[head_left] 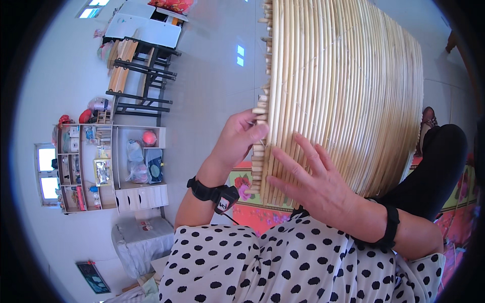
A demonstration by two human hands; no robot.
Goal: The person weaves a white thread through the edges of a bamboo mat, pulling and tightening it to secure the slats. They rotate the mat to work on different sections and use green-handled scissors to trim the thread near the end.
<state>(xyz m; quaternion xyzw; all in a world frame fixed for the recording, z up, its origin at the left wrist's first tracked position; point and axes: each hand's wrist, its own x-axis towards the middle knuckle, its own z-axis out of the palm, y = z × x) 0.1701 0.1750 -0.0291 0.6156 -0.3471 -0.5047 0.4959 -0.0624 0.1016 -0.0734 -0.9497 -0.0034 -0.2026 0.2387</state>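
A large mat of pale yellow stalks (348, 96), laid side by side, spans from my lap out to the top of the view. Short cut stalk ends stick out in a row along its left edge. At that edge is my left hand (235, 139), its thumb pressed on the stalk ends and its fingers curled partly out of sight. My right hand (318, 184) rests on the mat's near left part with its fingers spread. Thin stitching lines cross the stalks. Both wrists wear black bands, the left one carrying a small device.
A pink and green floral cloth (242, 189) lies beneath the mat's near end. On the left stand a shelf unit (108, 166) full of bags and small goods, a black-framed rack (144, 76) and a grey covered box (141, 240). My dark-clad leg (429, 161) is at the right.
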